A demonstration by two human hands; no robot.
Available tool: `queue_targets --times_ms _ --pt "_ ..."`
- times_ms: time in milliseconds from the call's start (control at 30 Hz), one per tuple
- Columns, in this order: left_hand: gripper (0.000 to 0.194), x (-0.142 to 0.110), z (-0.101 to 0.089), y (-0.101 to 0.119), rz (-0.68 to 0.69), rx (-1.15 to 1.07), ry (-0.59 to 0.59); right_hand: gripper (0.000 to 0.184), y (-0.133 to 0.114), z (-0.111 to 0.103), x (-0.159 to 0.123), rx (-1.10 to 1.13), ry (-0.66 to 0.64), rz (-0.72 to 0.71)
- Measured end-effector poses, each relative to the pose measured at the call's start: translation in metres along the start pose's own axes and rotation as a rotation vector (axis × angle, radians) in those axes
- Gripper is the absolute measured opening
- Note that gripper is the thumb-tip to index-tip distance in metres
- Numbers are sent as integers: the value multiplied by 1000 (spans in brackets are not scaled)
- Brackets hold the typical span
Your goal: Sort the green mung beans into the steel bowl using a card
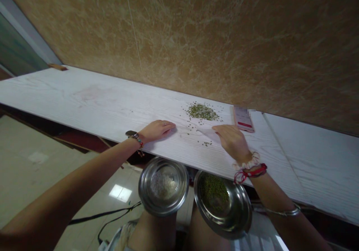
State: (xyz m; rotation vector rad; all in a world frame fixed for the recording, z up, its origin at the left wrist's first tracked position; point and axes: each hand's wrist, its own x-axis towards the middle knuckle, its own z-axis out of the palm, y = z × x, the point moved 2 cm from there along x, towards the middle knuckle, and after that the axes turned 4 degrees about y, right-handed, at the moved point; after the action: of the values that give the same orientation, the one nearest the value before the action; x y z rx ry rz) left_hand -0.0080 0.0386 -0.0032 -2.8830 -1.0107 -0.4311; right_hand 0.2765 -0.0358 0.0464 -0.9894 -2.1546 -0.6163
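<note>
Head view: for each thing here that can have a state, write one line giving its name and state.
Left hand: palm down on the white tabletop
Right hand: fingers together, grip unclear
Green grains: loose heap, some scattered
Left metal bowl: uncovered, pale contents inside
Right metal bowl: uncovered, partly filled with green grains
Phone: face up, screen lit
</note>
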Motion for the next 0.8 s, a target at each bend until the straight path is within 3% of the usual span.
queue_targets --times_ms 300,800 --pt "31 0 -2 1 14 30 -6 27 -4 -14 -1 50 36 -77" --pt "29 0 -2 0 67 91 32 27 -4 -10 -3 84 40 -45"
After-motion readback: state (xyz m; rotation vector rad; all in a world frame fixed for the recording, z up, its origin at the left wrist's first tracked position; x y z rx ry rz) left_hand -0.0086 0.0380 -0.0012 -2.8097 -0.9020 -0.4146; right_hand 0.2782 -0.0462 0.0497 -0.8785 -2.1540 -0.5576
